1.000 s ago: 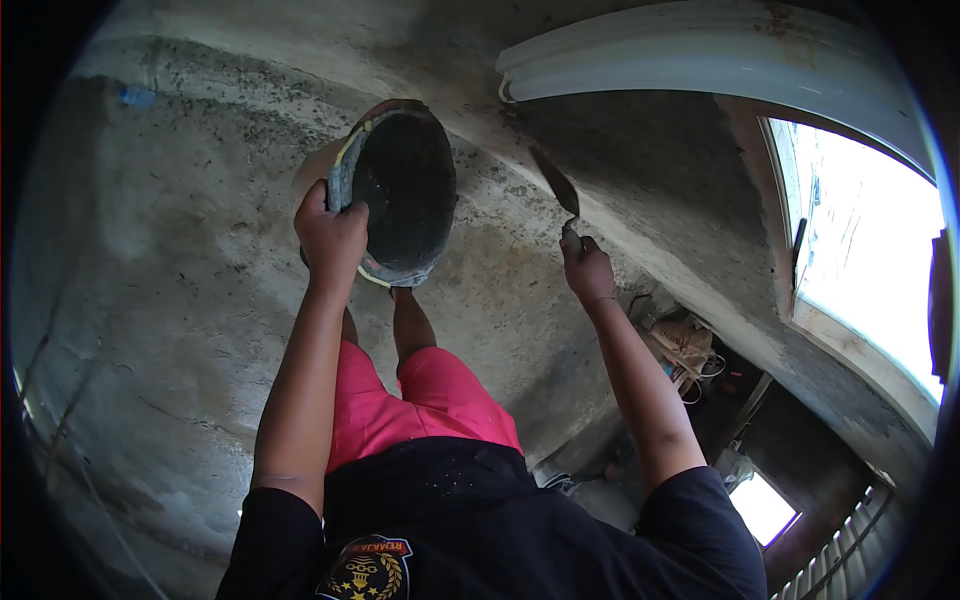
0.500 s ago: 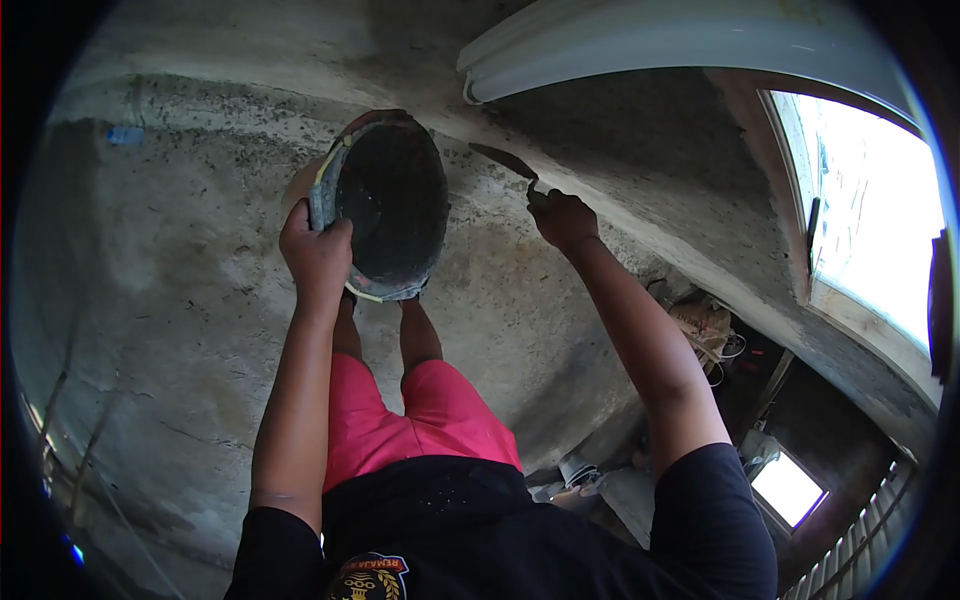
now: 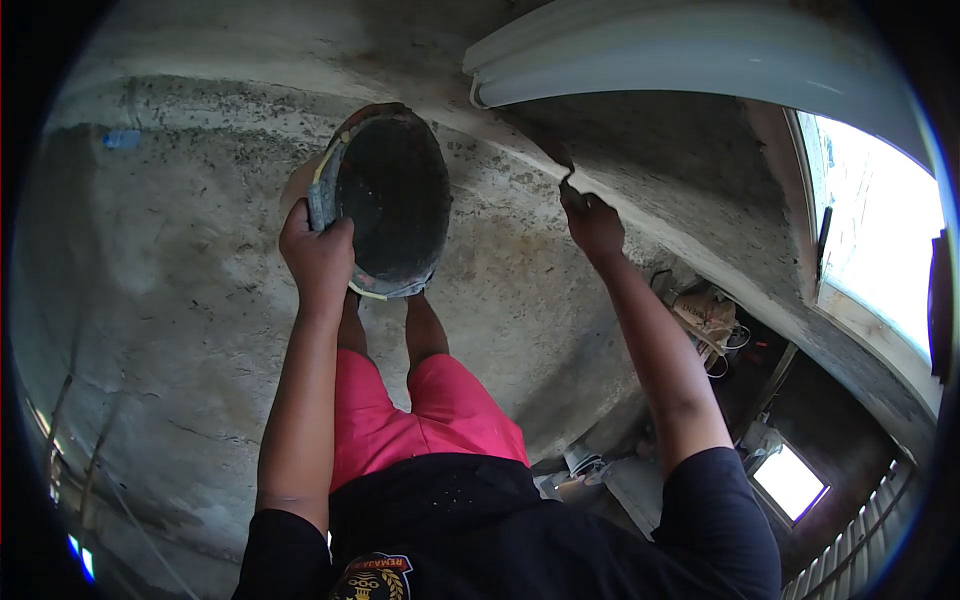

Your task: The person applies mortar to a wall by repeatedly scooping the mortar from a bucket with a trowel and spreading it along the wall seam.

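Over the last 0.5 s your right hand [image 3: 595, 225], gripping the trowel [image 3: 548, 146], swung rightward, upper right of centre, while your left hand [image 3: 318, 250] holds the bucket [image 3: 392, 200] near-steady, upper left of centre; blade-wall [image 3: 690, 170] contact seems unclear, so coverage is unreadable.

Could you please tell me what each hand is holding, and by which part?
The left hand holds the bucket by its rim, on the side nearest that hand. The right hand holds the trowel by its handle.
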A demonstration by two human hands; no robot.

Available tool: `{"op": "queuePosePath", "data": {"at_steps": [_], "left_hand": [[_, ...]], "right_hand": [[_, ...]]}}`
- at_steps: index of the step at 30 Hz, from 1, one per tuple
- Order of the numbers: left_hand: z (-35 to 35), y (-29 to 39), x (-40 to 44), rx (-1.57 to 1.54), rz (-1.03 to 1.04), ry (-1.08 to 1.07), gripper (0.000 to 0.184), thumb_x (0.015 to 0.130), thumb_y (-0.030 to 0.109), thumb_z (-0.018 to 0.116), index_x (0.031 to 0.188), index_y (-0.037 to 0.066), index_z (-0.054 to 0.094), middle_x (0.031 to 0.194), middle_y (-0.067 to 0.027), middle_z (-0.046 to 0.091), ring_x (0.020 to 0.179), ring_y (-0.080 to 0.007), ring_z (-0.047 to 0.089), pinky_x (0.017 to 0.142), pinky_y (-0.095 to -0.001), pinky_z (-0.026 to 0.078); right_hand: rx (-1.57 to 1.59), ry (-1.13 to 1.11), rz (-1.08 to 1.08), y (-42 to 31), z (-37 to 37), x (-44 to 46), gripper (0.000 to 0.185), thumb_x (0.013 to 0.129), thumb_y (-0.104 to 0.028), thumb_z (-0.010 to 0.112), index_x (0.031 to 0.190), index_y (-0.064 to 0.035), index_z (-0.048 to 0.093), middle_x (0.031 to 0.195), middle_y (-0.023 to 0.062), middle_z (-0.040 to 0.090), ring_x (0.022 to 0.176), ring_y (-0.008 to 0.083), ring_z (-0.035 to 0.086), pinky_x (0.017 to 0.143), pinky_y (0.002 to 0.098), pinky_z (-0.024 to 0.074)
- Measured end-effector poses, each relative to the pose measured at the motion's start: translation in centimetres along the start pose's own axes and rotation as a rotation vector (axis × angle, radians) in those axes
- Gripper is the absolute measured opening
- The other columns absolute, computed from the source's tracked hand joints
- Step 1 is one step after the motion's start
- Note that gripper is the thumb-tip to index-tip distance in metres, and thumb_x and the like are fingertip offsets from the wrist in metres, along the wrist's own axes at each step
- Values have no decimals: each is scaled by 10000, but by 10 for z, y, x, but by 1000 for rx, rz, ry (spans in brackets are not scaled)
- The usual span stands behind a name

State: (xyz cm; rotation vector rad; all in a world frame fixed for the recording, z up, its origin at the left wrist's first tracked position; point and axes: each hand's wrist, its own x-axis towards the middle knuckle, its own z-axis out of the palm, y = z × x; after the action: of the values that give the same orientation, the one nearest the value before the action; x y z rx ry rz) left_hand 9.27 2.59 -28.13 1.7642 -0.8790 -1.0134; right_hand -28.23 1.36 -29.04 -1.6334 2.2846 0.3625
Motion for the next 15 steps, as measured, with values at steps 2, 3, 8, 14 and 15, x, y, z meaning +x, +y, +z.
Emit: {"op": "queuePosePath", "data": {"at_steps": [2,3,8,14,15], "left_hand": [[-1,11,-1,-69,-149,-20,113,709,-1,594,815,-34,570,705,-71,604,633,-152,564,631,-340,480],[-1,8,0,-70,-148,-18,113,709,-1,594,815,-34,570,705,-71,604,633,-152,564,631,-340,480],[-2,-1,6,-20,-20,-5,104,713,-13,586,814,-33,571,697,-70,592,602,-128,547,602,-331,478],[-2,4,4,-54,15,-15,98,724,-11,588,819,-27,568,690,-55,578,576,-114,528,555,-311,460],[-3,6,6,-54,12,-16,98,724,-11,588,819,-27,568,690,-55,578,576,-114,528,555,-311,460]], "right_hand": [[110,-30,164,8,6,-18,536,884,-584,559,1032,-80,665,999,208,698,1011,410,645,853,501,516],[120,-59,180,9,9,-22,534,881,-581,563,1046,-82,661,1000,222,696,1013,412,645,856,501,517],[-119,-97,-139,-26,-22,-18,329,965,-407,503,1136,-155,629,1013,154,680,933,373,672,791,489,547],[-273,0,-287,-8,-21,17,270,975,-370,488,1188,-247,598,1036,92,663,955,320,671,776,481,554],[-165,-47,-130,-21,-40,2,327,961,-427,506,1168,-203,625,1053,111,682,981,340,667,806,479,545]]}}
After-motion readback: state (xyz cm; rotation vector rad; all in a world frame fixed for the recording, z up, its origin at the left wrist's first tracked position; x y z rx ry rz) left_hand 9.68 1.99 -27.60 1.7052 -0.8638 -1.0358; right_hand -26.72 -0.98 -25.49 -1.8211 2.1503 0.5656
